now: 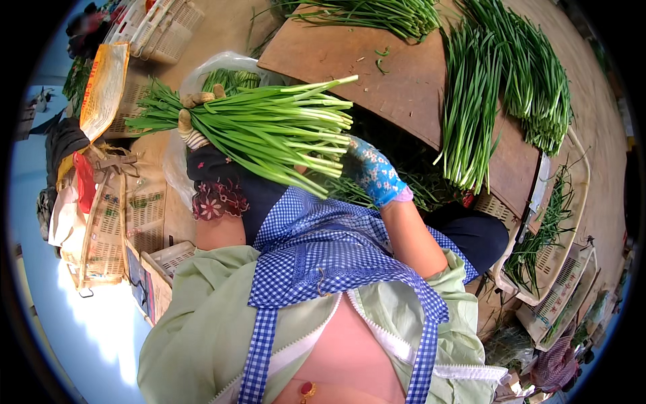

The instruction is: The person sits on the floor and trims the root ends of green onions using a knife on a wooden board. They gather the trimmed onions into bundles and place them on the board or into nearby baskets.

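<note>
My left hand (194, 118), in a striped knit work glove, is closed around the leafy part of a loose bunch of garlic chives (272, 121). The bunch lies sideways above my lap, its pale stem ends fanned out to the right. My right hand (376, 171), in a blue floral glove, is at those stem ends. Its fingertips are partly hidden, so whether they pinch a stem is unclear. Below the bunch, loose green leaves (419, 187) lie in shadow. Behind my left hand, a clear plastic bag (224, 61) holds more greens (229, 81).
A brown board (404, 96) bears chive bunches (469, 106) at the right and another bunch (373, 17) at the far edge. A knife (536, 189) lies on the board's right end, beside a plastic crate (560, 252) with scraps. More crates (146, 217) stand left.
</note>
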`<state>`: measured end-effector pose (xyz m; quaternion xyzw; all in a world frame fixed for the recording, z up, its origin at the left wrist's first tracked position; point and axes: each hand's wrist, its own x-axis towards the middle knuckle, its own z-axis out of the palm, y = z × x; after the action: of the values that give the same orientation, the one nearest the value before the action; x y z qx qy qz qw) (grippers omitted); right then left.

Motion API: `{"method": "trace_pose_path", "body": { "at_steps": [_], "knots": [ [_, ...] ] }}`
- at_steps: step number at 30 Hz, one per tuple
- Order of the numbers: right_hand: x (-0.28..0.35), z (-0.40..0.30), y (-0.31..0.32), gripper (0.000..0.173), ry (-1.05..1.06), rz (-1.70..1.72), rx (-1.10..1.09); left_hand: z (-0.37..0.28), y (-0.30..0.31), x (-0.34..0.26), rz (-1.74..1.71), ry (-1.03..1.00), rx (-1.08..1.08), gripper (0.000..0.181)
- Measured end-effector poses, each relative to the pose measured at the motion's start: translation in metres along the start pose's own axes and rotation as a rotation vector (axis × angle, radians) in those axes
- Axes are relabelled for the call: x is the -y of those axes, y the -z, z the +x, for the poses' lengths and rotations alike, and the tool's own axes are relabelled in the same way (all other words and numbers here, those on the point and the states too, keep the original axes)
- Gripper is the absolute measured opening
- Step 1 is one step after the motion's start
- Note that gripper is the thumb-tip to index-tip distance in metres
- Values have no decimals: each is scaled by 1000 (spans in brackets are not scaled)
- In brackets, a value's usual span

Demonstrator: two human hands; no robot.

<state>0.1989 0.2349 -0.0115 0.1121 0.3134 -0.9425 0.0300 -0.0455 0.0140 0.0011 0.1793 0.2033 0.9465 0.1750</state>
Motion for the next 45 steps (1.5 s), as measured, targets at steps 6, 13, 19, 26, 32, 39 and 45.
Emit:
{"method": "trace_pose_path", "body": {
  "at_steps": [6, 13, 19, 26, 32, 39, 45],
  "knots": [
    [-29, 23, 9, 37, -200, 397, 32, -7, -18, 15, -328, 151, 91, 28],
    [-26, 14, -5, 32, 61, 130, -43, -6, -20, 16, -305, 214, 136, 24],
    [-6, -24, 35, 10, 60, -898, -435, -3, -9, -10, -71, 107, 93, 23],
    [23, -26, 21, 50, 218, -1177, -526, 3, 25, -32, -8, 28, -22, 23],
    [5, 8, -13, 17, 204, -1115, -406, -1, -2, -11, -288, 165, 345, 18],
    [12, -18, 15, 20, 181, -727, -419, -2, 3, -31, -305, 131, 154, 28],
    [-2, 4, -23, 26, 301, -924, -445, -7, -13, -13, -330, 260, 89, 23]
  ]
}}
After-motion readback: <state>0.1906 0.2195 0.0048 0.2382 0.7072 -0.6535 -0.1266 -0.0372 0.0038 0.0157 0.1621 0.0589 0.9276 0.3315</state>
